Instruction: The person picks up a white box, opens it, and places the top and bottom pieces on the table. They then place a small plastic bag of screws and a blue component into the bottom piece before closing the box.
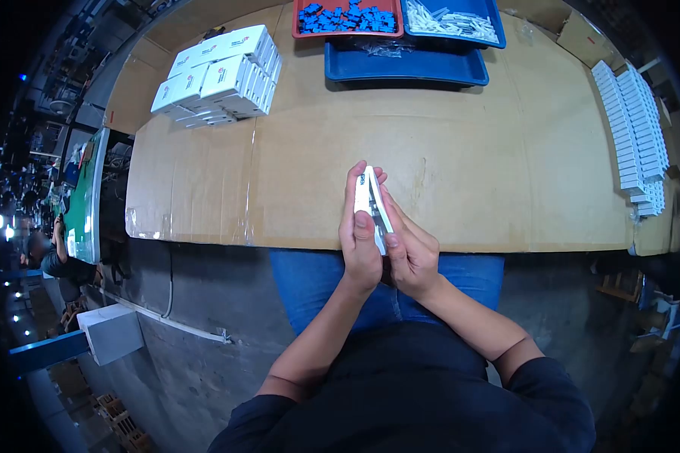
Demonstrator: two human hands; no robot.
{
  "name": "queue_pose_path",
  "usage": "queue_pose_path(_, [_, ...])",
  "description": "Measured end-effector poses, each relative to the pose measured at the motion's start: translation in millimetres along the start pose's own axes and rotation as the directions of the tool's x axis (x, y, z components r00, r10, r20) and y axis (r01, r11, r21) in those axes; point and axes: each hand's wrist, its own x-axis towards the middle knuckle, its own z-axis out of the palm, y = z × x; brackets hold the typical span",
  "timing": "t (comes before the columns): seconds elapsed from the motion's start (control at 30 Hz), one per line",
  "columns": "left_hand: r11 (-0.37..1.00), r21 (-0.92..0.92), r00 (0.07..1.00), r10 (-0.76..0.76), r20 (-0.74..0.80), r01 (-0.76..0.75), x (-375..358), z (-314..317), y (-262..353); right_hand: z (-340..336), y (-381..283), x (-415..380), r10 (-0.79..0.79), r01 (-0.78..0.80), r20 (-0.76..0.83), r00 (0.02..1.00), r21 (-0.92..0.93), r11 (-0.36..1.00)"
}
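Both hands close round one slim white box (pixel 363 200), the left hand (pixel 361 249) gripping its 9 o'clock side and the right hand (pixel 417 253) its 3 o'clock side. The box is held up near the table's front edge. Its long axis runs roughly from 11 to 5 o'clock, the upper end pointing away from the body; a dark gap runs lengthwise between two white strips, narrow at the top and wider below. Small dark print sits near the upper end.

Brown cardboard (pixel 317 143) covers the table. At 12 o'clock stand a red tray (pixel 349 35) of blue pieces (pixel 347 16), a blue tray (pixel 499 38) of white sticks (pixel 452 23) beside it, and a lower blue tray (pixel 408 72) nearer the hands. White cartons (pixel 219 75) are stacked between 10 and 11 o'clock; rows of small white boxes (pixel 635 136) line the edge between 2 and 3. Toward 9 o'clock, beyond grey floor (pixel 181 317), a person (pixel 57 257) is at a green-topped table (pixel 83 204).

The left forearm comes in from 7 o'clock, the right from between 4 and 5. The left thumb lies along the box's face, pointing to 12; the right thumb presses near its lower end.
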Motion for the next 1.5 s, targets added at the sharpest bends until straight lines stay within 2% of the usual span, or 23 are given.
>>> queue_pose_path(0.1, [1.000,0.013,1.000,-0.008,-0.017,0.009,0,0,-1,3,-1,0,-0.011,0.011,0.019,1.000,-0.009,1.000])
queue_pose_path(0.17, [0.999,0.037,0.998,0.031,-0.047,-0.030,3,2,-3,7,-9,4,0.111,-0.108,-0.018,0.994,0.131,0.985])
queue_pose_path(0.2, [0.999,0.035,0.998,0.036,-0.046,-0.035,5,2,-1,7,-5,5,0.106,-0.103,-0.018,0.994,0.129,0.986])
queue_pose_path(0.27, [0.999,-0.041,0.999,0.023,-0.031,-0.024,9,0,4,3,5,8,0.172,-0.166,0.013,0.985,0.328,0.930])
queue_pose_path(0.3, [0.999,-0.043,0.999,0.031,-0.030,-0.032,10,-2,5,0,4,11,0.164,-0.159,0.013,0.986,0.326,0.932])
queue_pose_path(0.37, [0.977,0.158,0.990,0.144,0.007,-0.144,12,-7,4,-5,-1,15,0.414,-0.393,0.002,0.910,0.319,0.862])
queue_pose_path(0.4, [0.973,0.163,0.987,0.161,0.017,-0.162,11,-4,4,-7,2,17,0.536,-0.511,0.098,0.839,0.483,0.711])
queue_pose_path(0.43, [0.974,0.161,0.987,0.160,0.019,-0.161,9,-6,2,-11,2,17,0.537,-0.511,0.094,0.838,0.482,0.712])
queue_pose_path(0.5, [0.888,0.383,0.967,0.230,0.111,-0.255,8,-12,-5,-21,-8,23,0.685,-0.686,0.332,0.648,0.646,0.335])
queue_pose_path(0.53, [0.895,0.383,0.973,0.196,0.122,-0.229,7,-13,-6,-23,-16,28,0.701,-0.699,0.344,0.625,0.646,0.307])
queue_pose_path(0.57, [0.893,0.385,0.972,0.199,0.126,-0.233,8,-14,-7,-24,-20,31,0.697,-0.695,0.343,0.629,0.649,0.308])
queue_pose_path(0.63, [0.863,0.418,0.958,0.244,0.148,-0.284,8,-16,-10,-22,-25,33,0.715,-0.763,0.355,0.602,0.520,0.385])
queue_pose_path(0.67, [0.855,0.415,0.950,0.277,0.146,-0.313,8,-18,-13,-20,-25,32,0.717,-0.765,0.357,0.599,0.520,0.380])
queue_pose_path(0.73, [0.860,0.426,0.960,0.251,0.127,-0.282,8,-14,-5,-13,-24,31,0.689,-0.684,0.263,0.676,0.572,0.453])
queue_pose_path(0.87, [0.851,0.446,0.960,0.259,0.105,-0.278,7,-13,-6,1,-23,21,0.685,-0.602,0.166,0.710,0.647,0.467])
queue_pose_path(0.97, [0.859,0.420,0.955,0.282,0.090,-0.294,3,-15,-12,2,-26,17,0.679,-0.634,0.181,0.712,0.582,0.510])
queue_pose_path(1.0, [0.867,0.389,0.949,0.305,0.076,-0.310,2,-15,-14,5,-26,16,0.653,-0.600,0.143,0.744,0.575,0.557])
queue_pose_path(1.23, [0.852,0.422,0.947,0.315,0.062,-0.311,2,-17,-15,3,-29,15,0.636,-0.613,0.183,0.750,0.553,0.564])
queue_pose_path(1.3, [0.883,0.350,0.947,0.320,0.038,-0.312,2,-16,-14,4,-22,9,0.530,-0.544,0.156,0.834,0.398,0.739])
queue_pose_path(1.5, [0.895,0.328,0.946,0.323,-0.008,-0.302,0,-15,-16,5,-22,7,0.446,-0.466,0.144,0.883,0.381,0.799])
